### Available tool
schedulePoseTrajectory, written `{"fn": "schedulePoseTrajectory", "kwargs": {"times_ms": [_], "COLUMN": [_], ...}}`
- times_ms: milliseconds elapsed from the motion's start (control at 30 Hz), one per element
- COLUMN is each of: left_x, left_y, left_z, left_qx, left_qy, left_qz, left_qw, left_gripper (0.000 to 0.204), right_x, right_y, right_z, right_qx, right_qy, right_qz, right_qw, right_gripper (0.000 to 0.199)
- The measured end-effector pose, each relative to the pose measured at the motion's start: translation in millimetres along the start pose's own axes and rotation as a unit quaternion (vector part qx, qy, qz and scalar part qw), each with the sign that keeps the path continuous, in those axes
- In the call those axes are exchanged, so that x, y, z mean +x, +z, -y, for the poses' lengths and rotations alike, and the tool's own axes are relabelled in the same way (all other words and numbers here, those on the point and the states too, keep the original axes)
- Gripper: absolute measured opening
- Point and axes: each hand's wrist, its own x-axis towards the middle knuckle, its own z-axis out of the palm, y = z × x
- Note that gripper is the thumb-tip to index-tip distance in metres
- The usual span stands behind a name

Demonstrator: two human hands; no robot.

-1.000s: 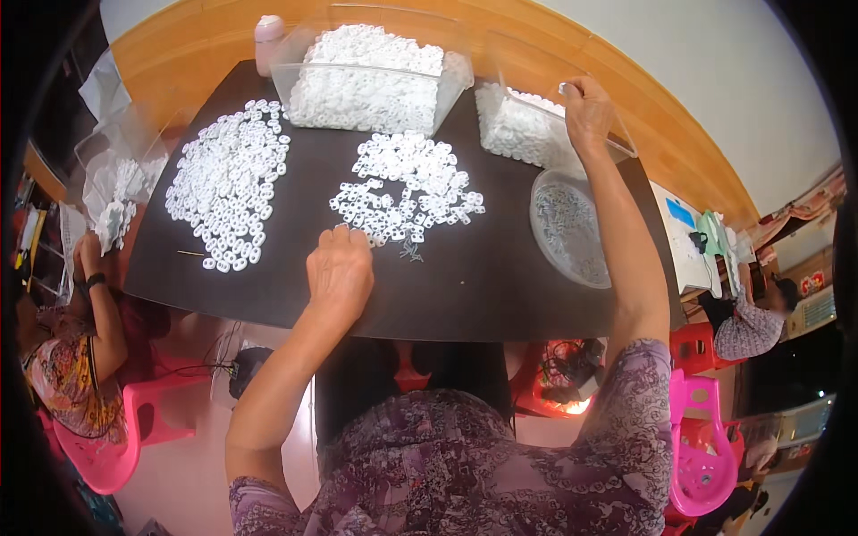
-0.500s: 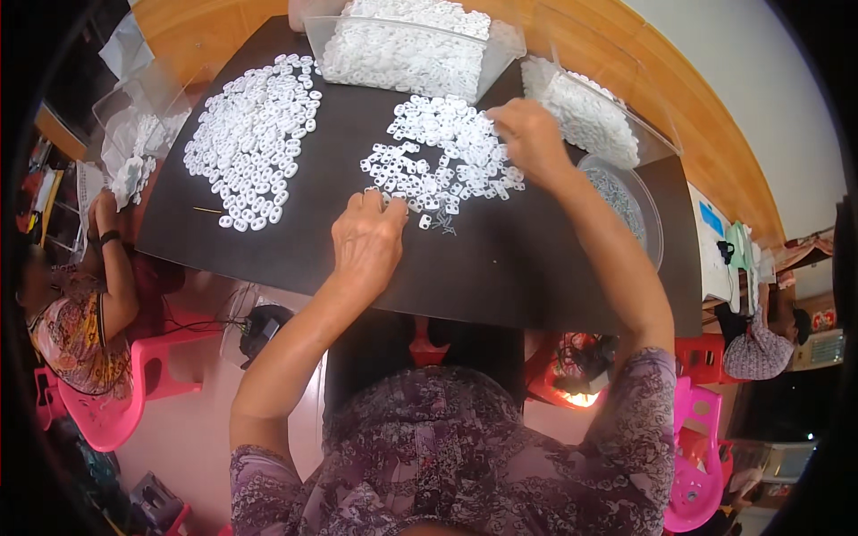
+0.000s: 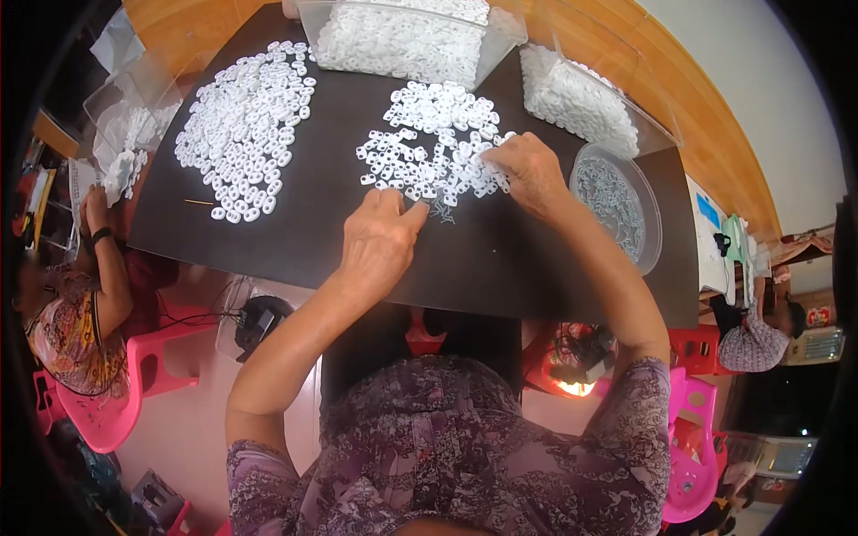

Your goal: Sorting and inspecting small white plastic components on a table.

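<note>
Small white plastic pieces with square holes lie in a loose pile (image 3: pixel 438 112) at the middle of the dark table. My left hand (image 3: pixel 380 234) rests at the pile's near left edge, its fingers bent and closed; what they hold, if anything, is hidden. At the right edge of the same pile, my right hand (image 3: pixel 534 177) has thumb and fingers pinched together among the pieces, and I cannot make out what is between them. A few small metal screws (image 3: pixel 444 214) lie between the hands, just in front of the pile.
Oval white pieces form a large heap (image 3: pixel 241 134) on the left, with a thin yellowish stick (image 3: pixel 198 202) beside it. Clear bins of white pieces (image 3: pixel 398 45) (image 3: pixel 572 103) stand behind. A round tub (image 3: pixel 660 214) of screws sits right. Another person (image 3: pixel 85 304) sits at left.
My right hand has moved nearer and slightly left, from the pile's far right edge to its right side. The left hand has shifted slightly right, its thumb now showing beside the fingers.
</note>
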Motion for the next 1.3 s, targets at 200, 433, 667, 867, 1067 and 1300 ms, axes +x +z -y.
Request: {"fn": "schedulePoseTrajectory", "kwargs": {"times_ms": [200,433,667,867,1067,1300], "left_x": [0.9,6.3,6.6,4.9,6.2,11.5], "left_y": [-1.5,-2.6,3.9,4.0,0.0,0.7], "left_z": [7.3,-1.8,1.7,3.7,3.8,6.1], "left_qx": [-0.031,0.005,0.008,0.01,0.01,0.035], "left_qy": [-0.039,-0.101,-0.083,-0.081,-0.064,-0.065], "left_qz": [0.006,0.036,0.036,0.059,0.055,0.109], "left_qw": [0.999,0.994,0.996,0.995,0.996,0.991], "left_gripper": [0.006,0.011,0.009,0.009,0.011,0.011], "right_x": [-14.0,-44.5,-55.1,-44.5,-39.3,-42.1], "right_y": [-7.7,-21.6,-21.2,-18.0,-4.9,6.7], "right_z": [17.3,18.8,40.8,72.4,89.2,101.7], "right_qx": [0.019,0.04,0.054,0.101,0.131,0.13], "right_qy": [0.039,0.116,0.128,0.095,0.074,0.1], "right_qz": [-0.051,-0.075,-0.085,-0.098,-0.115,-0.103], "right_qw": [0.998,0.99,0.987,0.985,0.982,0.981], "right_gripper": [0.013,0.012,0.012,0.013,0.012,0.01]}}
